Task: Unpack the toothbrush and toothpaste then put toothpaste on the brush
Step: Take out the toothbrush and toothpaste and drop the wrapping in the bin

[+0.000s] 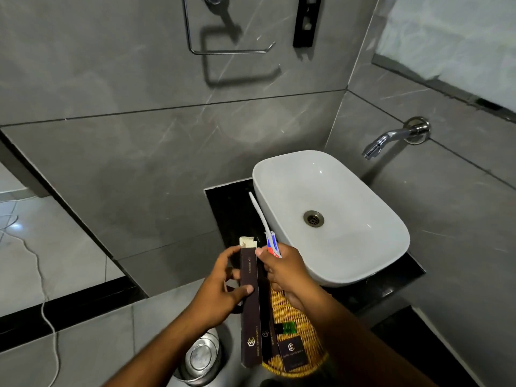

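Washbasin (pixel 363 263): white, on a black counter.
Dental kit box (pixel 250 297): dark, top flap open — left of the washbasin, gripped by left hand (pixel 220 289).
Toothbrush (pixel 259 212), toothpaste tube (pixel 272 244): clasped together in right hand (pixel 287 270) — at the washbasin's near-left rim.

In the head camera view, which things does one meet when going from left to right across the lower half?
White cable → steel bin → left hand → dark dental kit box → right hand with toothbrush and toothpaste → white basin.
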`<control>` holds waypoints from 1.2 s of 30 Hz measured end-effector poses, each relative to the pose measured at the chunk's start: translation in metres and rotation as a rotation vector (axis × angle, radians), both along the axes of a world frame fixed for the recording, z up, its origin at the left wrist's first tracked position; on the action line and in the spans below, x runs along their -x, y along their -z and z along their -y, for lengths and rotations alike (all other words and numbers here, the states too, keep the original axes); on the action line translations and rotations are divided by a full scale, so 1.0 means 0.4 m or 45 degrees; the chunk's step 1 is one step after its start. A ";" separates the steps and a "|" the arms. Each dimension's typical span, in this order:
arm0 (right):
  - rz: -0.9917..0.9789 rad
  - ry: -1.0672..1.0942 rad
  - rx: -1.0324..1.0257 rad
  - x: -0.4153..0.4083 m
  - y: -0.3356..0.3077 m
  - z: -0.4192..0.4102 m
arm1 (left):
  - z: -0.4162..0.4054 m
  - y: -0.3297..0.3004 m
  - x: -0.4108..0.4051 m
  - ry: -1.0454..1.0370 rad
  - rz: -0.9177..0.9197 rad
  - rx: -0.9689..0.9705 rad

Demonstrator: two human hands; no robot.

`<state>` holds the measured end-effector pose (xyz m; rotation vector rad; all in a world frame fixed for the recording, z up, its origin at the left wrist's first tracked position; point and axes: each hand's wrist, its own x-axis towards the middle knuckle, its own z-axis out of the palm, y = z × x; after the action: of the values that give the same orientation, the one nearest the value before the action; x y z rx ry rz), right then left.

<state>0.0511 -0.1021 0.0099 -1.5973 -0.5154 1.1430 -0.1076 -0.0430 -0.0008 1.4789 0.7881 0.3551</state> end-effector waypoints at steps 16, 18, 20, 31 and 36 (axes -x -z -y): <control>-0.398 -0.067 0.085 -0.083 0.028 0.023 | -0.020 0.011 -0.048 0.356 -0.037 0.063; -0.390 -0.057 -0.004 -0.082 0.031 0.026 | -0.021 0.012 -0.054 0.313 -0.032 0.115; -0.415 -0.077 -0.063 -0.082 0.035 0.030 | -0.026 0.014 -0.056 0.267 -0.031 0.159; -0.327 -0.100 -0.056 -0.076 0.050 0.042 | -0.023 0.021 -0.050 0.216 -0.051 0.193; 0.361 -0.078 0.172 -0.060 0.087 0.068 | -0.066 0.039 0.005 0.043 -0.067 0.169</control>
<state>0.0751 -0.1294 -0.0248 -1.8862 -0.6876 1.0184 -0.1097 -0.0165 -0.0165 1.3798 0.8125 0.2344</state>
